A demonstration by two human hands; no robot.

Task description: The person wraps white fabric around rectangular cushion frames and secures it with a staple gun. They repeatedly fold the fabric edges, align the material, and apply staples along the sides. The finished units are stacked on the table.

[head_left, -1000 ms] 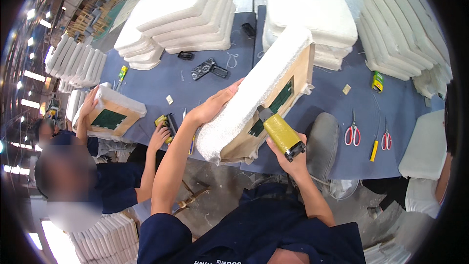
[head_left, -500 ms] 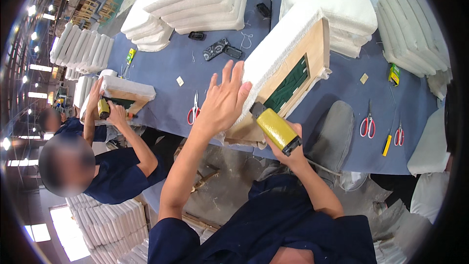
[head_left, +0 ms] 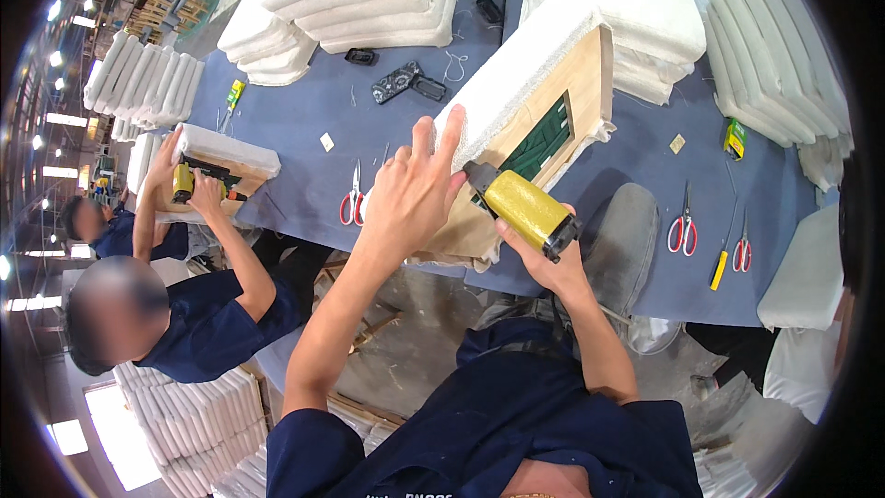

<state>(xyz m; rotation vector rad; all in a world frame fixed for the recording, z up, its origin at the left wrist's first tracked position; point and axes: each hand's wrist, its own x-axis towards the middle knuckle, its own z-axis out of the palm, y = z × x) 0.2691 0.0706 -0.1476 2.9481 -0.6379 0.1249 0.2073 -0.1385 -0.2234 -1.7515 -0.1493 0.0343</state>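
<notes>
A white fabric-covered seat cushion (head_left: 516, 83) stands tilted on its edge on the blue-covered table, its wooden base (head_left: 590, 69) facing me. Dark green webbing shows through the opening in that base. My left hand (head_left: 415, 184) is open against the fabric at the near left end, fingers spread and partly bent. In my right hand (head_left: 544, 263) is a yellow staple gun (head_left: 525, 207); its black nose is at the base's near left edge, close to my left thumb. Whether the nose touches the wood is hard to tell.
White cushions are stacked at the back left (head_left: 369, 0) and far right (head_left: 765, 46). Red-handled scissors (head_left: 683, 232) and a yellow-handled tool (head_left: 717, 269) lie right; more scissors (head_left: 352, 203) lie left. A phone-like patterned object (head_left: 396, 83) sits behind. A co-worker (head_left: 212, 314) staples at left.
The staple gun has moved up and away from me along the base, nearer my left thumb. My left fingers have shifted and bent slightly. The whole view has shifted a little.
</notes>
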